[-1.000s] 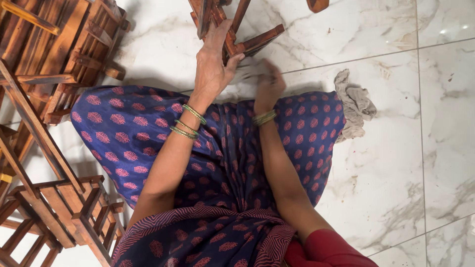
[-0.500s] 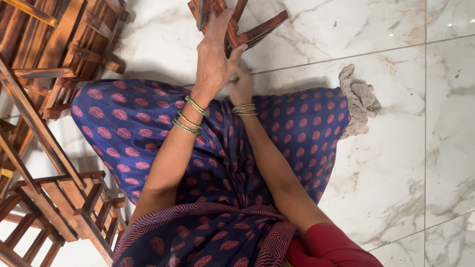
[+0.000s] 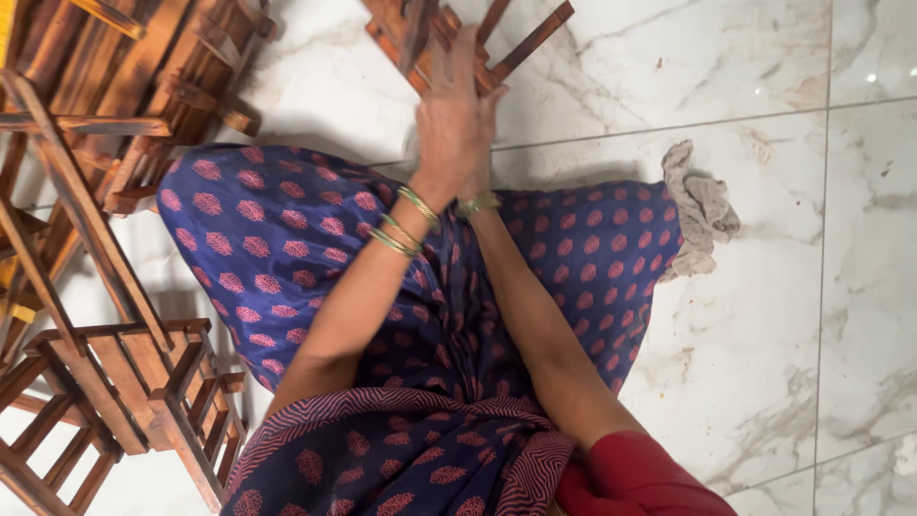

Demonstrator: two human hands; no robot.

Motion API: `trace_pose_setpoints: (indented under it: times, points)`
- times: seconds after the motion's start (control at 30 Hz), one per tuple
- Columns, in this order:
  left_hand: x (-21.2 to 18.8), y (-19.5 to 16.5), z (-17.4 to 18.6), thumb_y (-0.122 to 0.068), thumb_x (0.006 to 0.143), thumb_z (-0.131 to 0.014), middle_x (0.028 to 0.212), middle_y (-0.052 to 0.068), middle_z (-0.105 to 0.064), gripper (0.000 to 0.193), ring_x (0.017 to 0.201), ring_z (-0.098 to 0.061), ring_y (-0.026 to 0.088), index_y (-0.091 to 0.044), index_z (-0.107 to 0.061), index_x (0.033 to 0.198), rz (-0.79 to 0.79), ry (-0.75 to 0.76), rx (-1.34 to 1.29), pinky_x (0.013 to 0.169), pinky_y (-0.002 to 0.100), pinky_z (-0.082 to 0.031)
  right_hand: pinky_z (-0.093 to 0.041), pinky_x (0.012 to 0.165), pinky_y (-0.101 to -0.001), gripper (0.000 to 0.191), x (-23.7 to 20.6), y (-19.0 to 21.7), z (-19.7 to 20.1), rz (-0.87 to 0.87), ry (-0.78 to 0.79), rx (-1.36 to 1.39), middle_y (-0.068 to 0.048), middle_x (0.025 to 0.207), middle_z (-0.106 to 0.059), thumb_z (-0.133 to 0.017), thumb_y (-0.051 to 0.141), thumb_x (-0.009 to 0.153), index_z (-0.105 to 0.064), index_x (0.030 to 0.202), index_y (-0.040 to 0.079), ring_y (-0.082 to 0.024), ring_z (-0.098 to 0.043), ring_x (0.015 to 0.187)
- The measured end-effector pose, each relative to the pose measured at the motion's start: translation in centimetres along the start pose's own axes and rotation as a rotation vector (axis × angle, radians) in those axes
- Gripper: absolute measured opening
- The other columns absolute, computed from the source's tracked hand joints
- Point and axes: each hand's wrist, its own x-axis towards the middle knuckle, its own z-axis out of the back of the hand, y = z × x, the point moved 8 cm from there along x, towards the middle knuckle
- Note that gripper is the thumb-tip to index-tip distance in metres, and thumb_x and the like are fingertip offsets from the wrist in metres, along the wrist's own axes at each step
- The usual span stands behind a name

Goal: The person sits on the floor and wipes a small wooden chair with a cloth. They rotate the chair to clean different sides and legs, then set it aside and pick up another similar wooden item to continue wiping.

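Close to the body, blue dotted cloth (image 3: pixel 287 239) covers the lap. Beyond it the left hand (image 3: pixel 451 115) lies flat, fingers straight, on a wooden rack (image 3: pixel 449 38) straight ahead, its slats running up-right. The right hand (image 3: pixel 482 177) is hidden behind; its grip I cannot tell. Rag (image 3: pixel 697 205) lies right, more racks (image 3: pixel 115 124) left.

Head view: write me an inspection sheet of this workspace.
Surface: white marble floor, veined, with grout lines.
Job's things: wooden rack at the top edge, slats showing.
Clutter: grey rag by the knee; wooden frames stacked at left.
Hands: left hand flat on the rack, fingers stretched out; right hand mostly hidden behind it, grip unclear.
Cables: nothing seen.
Surroundings: blue patterned cloth over the lap, bangles on the wrist.
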Motion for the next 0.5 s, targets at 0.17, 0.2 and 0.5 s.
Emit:
trace_pose_setpoints:
  times: [0.17,0.2,0.5]
  points:
    - [-1.6,-2.4,-1.3,-0.019,0.083,-0.081,0.145,0.048,-0.035,0.094,0.082,-0.068,0.052,0.000,-0.023,0.154,0.203,0.053,0.054,0.059,0.046,-0.060,-0.052,0.101,-0.0422,0.040,-1.4,0.2,2.8,0.258,0.120,-0.589,-0.010,0.124,-0.064,-0.049,0.035,0.110,-0.055,0.134,0.003,-0.026,-0.063,0.115]
    - [-2.6,-3.1,-1.3,-0.015,0.083,-0.078,0.146,0.047,-0.036,0.096,0.080,-0.069,0.050,0.003,-0.018,0.156,0.172,0.082,-0.004,0.059,0.045,-0.060,-0.053,0.100,-0.0432,0.038,-1.7,0.5,3.8,0.291,0.104,-0.745,-0.009,0.123,-0.065,-0.050,0.035,0.110,-0.057,0.133,0.005,-0.027,-0.064,0.114]
    - [-1.4,1.5,9.6,-0.016,0.098,-0.085,0.147,0.017,-0.049,0.076,0.130,-0.054,0.037,-0.010,-0.034,0.153,-0.018,-0.208,0.175,0.114,0.044,-0.048,-0.064,0.076,-0.0423,0.039,-3.1,1.5,13.4,-0.347,-0.416,0.752,-0.014,0.112,-0.066,-0.041,0.003,0.091,-0.052,0.129,0.009,-0.026,-0.070,0.096]
